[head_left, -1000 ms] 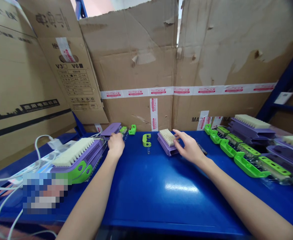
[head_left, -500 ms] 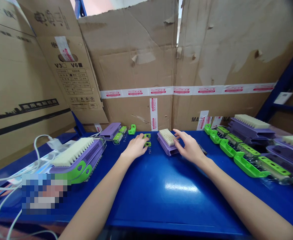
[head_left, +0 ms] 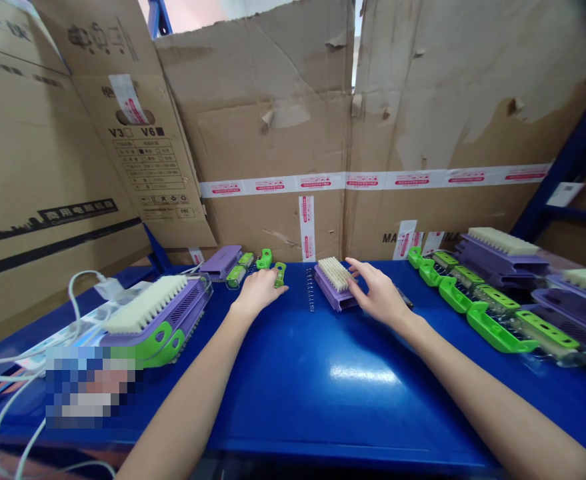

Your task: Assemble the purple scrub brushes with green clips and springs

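Observation:
My left hand (head_left: 256,293) rests on the blue table (head_left: 323,380) with its fingers closed on a small green clip (head_left: 279,274). Just beyond it lie another green clip (head_left: 265,259), a green-topped part (head_left: 237,274) and a flat purple piece (head_left: 221,261). A thin metal spring (head_left: 311,298) lies on the table between my hands. My right hand (head_left: 380,294) has its fingers spread and touches the right side of a small purple brush (head_left: 335,283) with pale bristles.
A large purple-and-green brush unit (head_left: 159,312) sits at the left beside white cables (head_left: 80,293). A row of green parts (head_left: 477,303) and stacked purple brushes (head_left: 505,253) fill the right side. Cardboard boxes (head_left: 293,133) wall off the back.
My left hand went from the purple piece at the left to the green clip near the brush, then drew that clip back leftward, leaving the spring on the table. My right hand stayed on the brush.

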A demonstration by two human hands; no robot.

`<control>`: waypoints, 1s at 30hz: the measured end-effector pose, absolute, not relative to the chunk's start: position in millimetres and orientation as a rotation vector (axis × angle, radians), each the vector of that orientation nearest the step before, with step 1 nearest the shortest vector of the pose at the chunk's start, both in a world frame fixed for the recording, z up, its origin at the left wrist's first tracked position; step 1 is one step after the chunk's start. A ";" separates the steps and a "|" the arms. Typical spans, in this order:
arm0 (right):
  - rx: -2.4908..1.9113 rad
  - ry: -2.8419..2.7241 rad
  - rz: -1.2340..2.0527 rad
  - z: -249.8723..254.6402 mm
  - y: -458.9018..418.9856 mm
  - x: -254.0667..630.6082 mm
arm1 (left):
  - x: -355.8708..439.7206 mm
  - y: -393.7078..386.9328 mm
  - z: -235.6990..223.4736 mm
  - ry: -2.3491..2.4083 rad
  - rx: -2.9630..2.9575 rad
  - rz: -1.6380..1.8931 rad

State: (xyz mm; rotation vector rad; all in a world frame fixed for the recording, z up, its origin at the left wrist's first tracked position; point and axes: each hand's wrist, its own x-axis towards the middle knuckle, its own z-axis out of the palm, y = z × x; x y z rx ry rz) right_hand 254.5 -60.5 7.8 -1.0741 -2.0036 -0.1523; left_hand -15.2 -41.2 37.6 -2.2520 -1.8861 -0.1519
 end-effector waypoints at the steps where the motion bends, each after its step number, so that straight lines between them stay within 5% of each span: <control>1: -1.074 -2.003 -0.152 7.7 -60.4 254.6 | -16.0 -40.8 37.5 -1.916 -2.224 -0.125; 10: -1.075 -2.005 -0.158 7.2 -60.1 254.2 | -10.3 -41.6 31.7 -1.654 -2.336 -0.098; 30: -1.089 -2.001 -0.159 8.4 -60.5 254.1 | -22.2 -33.7 22.2 -1.928 -2.080 0.006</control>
